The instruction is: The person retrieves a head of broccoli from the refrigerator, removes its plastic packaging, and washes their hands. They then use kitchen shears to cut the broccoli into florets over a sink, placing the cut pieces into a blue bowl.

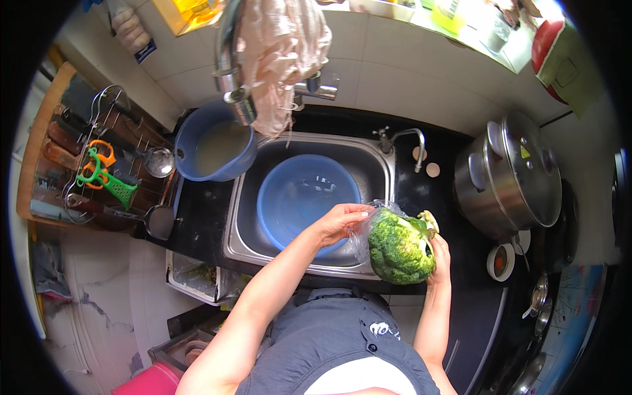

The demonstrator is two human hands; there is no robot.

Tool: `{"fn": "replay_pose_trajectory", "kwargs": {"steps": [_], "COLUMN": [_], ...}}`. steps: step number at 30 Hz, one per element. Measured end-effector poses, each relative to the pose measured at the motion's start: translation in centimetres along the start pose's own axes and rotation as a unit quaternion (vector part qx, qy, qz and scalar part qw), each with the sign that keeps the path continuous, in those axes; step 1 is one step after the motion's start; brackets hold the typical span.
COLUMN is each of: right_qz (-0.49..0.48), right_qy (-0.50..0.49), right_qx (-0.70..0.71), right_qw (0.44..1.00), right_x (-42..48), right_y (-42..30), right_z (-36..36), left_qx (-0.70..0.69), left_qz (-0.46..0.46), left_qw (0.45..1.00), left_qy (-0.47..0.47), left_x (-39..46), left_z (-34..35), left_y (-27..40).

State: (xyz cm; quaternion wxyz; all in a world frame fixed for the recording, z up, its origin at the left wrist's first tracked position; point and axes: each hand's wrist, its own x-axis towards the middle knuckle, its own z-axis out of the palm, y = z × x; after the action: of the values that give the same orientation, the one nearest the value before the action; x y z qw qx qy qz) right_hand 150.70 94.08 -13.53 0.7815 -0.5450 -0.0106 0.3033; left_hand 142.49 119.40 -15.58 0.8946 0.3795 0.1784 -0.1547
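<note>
A head of broccoli (401,249) with a pale cut stem is held over the right edge of the steel sink (237,232). Around its stem and far side my right hand (439,259) is closed, partly hidden behind the florets. My left hand (345,222) pinches clear plastic wrap (364,237), which hangs loose at the broccoli's left side. Below and left of the hands, a blue plastic basin (296,197) sits in the sink.
A blue bucket (212,148) of cloudy water stands left of the sink. A small faucet (412,136) rises at the back right, near a large steel pot (508,173). Pinkish cloth (286,59) hangs beside a tall faucet (234,94). Knives and scissors (98,165) fill a left rack.
</note>
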Motion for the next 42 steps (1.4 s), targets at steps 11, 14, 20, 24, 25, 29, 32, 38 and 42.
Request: {"fn": "replay_pose_trajectory", "kwargs": {"steps": [11, 14, 20, 24, 25, 29, 32, 38, 42], "right_qz": [-0.013, -0.015, -0.057, -0.08, -0.081, -0.09, -0.094, -0.093, -0.093], "right_qy": [-0.005, -0.032, -0.058, -0.102, -0.089, -0.053, -0.042, -0.032, -0.031], "right_qx": [0.005, 0.073, 0.199, 0.192, 0.203, 0.203, 0.183, 0.158, 0.139], "right_qw": [1.0, 0.997, 0.977, 0.973, 0.972, 0.974, 0.978, 0.983, 0.985], "right_x": [-0.2, -0.1, -2.0, -2.4, -2.5, -2.8, -2.8, -2.9, -2.7], "right_y": [2.0, 2.5, -0.3, -1.4, -1.6, -1.9, -1.8, -1.3, -1.0], "right_z": [2.3, 1.0, 4.2, 5.1, 5.4, 5.7, 5.8, 6.1, 6.3], "left_qx": [0.003, -0.069, -0.296, -0.334, -0.344, -0.318, -0.346, -0.342, -0.347], "left_qz": [0.052, 0.088, 0.226, 0.21, 0.195, 0.192, 0.184, 0.193, 0.196], "left_qw": [0.991, 0.982, 0.874, 0.831, 0.839, 0.853, 0.854, 0.863, 0.858], "left_qy": [0.123, 0.151, 0.313, 0.392, 0.375, 0.366, 0.342, 0.317, 0.325], "left_x": [-2.0, -5.1, -12.6, -14.2, -14.2, -13.6, -14.3, -16.2, -17.1], "left_z": [-1.1, -3.0, -11.8, -18.5, -19.3, -19.0, -18.8, -17.7, -15.7], "left_y": [-0.6, 0.6, 7.4, 11.0, 11.4, 11.8, 11.4, 8.8, 7.2]}}
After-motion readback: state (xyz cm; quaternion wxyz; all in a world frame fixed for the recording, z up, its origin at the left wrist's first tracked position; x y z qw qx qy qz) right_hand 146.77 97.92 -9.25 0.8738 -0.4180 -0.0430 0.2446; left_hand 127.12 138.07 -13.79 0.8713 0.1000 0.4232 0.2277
